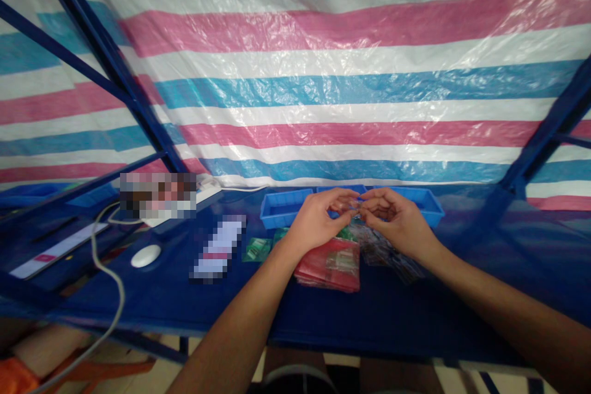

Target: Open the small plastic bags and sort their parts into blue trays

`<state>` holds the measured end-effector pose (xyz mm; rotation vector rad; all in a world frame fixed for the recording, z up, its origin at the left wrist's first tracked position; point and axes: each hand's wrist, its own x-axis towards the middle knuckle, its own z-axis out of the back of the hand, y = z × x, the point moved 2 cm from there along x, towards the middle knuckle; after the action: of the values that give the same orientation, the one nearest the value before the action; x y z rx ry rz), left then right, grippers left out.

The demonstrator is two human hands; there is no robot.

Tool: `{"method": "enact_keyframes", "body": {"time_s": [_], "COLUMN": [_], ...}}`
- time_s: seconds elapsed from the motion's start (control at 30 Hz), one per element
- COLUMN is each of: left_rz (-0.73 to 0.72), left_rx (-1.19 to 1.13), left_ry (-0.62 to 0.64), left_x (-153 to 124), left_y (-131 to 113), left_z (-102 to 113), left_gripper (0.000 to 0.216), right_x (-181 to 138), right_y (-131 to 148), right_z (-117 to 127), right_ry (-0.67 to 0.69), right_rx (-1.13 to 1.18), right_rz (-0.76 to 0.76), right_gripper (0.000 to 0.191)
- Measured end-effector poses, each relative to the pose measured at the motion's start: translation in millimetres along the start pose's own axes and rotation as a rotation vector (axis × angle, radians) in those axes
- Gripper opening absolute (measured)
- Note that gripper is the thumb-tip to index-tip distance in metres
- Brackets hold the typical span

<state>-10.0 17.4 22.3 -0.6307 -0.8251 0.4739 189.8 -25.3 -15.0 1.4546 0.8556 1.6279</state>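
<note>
Both of my hands meet over the middle of the blue table, fingertips almost touching. My left hand has thumb and fingers pinched together, and my right hand is pinched from the other side. Between them is something small and shiny, too small to name. Beneath my left hand lies a stack of red plastic packets. Clear packets with dark contents spread out under my right hand. A green packet lies to the left, with more green partly hidden behind my left wrist.
Blue plastic trays stand along the back, a left one and a right one. To the left are a blurred-out phone-like object, a white oval object and a white cable. Blue metal posts frame a striped plastic sheet.
</note>
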Motion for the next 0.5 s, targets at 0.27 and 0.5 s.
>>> {"method": "enact_keyframes", "body": {"time_s": [0.27, 0.5], "left_rz": [-0.033, -0.103], "left_rx": [0.068, 0.064], "left_ry": [-0.025, -0.007], "left_x": [0, 0], "left_y": [-5, -12], "left_z": [1, 1], "left_gripper": [0.033, 0.031], "right_x": [2, 4], "right_y": [-1, -3], "right_z": [-1, -1], "right_ry": [-0.025, -0.067], "right_rx": [0.063, 0.148], "right_rz": [-0.034, -0.075], "right_gripper": [0.035, 0.036]}}
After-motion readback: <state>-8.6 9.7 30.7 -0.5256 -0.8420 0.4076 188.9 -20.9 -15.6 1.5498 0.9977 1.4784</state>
